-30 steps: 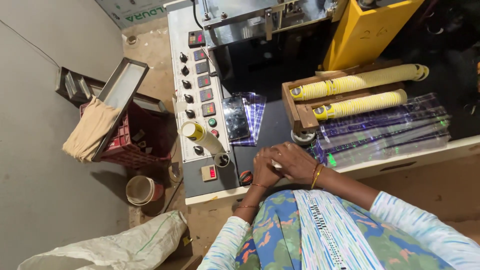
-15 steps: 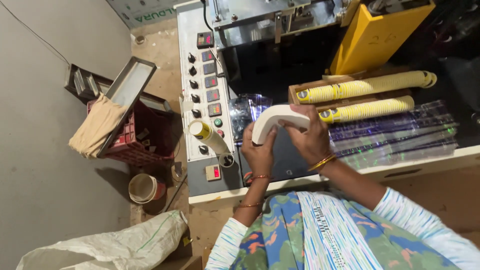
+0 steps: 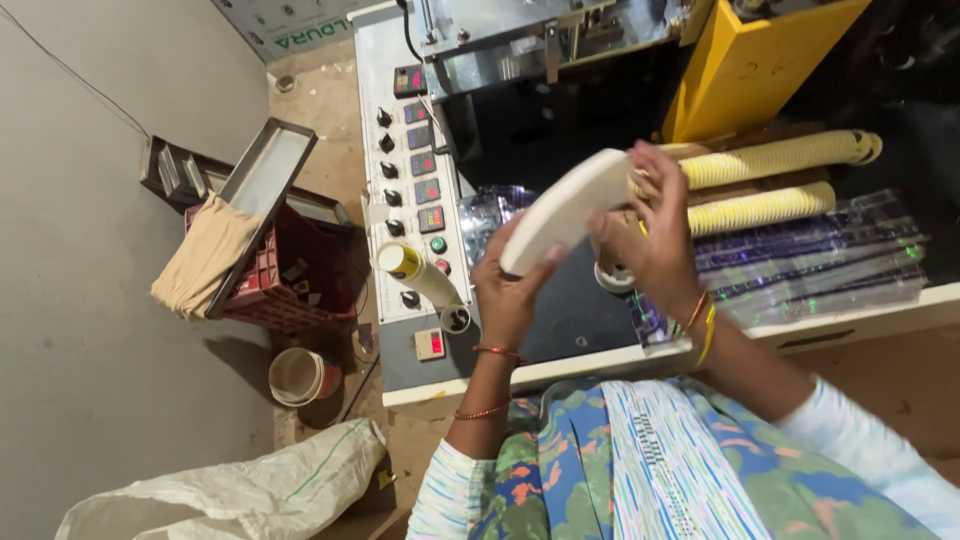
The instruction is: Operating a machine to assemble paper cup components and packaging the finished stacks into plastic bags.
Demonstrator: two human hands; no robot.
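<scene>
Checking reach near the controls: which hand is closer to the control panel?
Left. The left hand grips the lower end of the white stack just right of the control panel; the right hand holds the upper end, farther right.

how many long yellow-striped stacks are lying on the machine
2: the upper stack lies beside the yellow housing, the lower stack just below it, by the clear sleeves. The right hand hides their left ends.
</scene>
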